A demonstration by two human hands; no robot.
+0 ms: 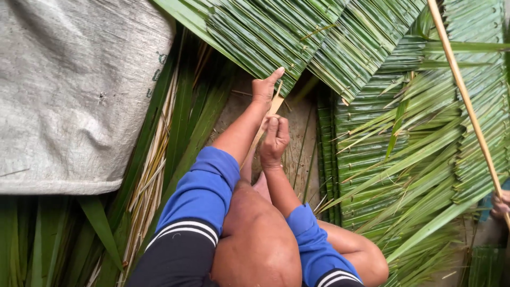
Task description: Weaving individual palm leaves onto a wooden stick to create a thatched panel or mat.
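Observation:
My left hand reaches forward to the edge of a stitched palm-leaf panel, one finger stretched onto the leaves. A thin pale wooden strip runs from under that hand back toward my knees. My right hand is closed around the strip just behind the left hand. Both arms wear blue sleeves with black-and-white cuffs. My bare knees fill the bottom centre of the view.
A grey woven sack covers the upper left. Loose long palm leaves lie to the left. More stitched leaf panels lie to the right. Another person's hand holds a long bamboo pole at the right edge.

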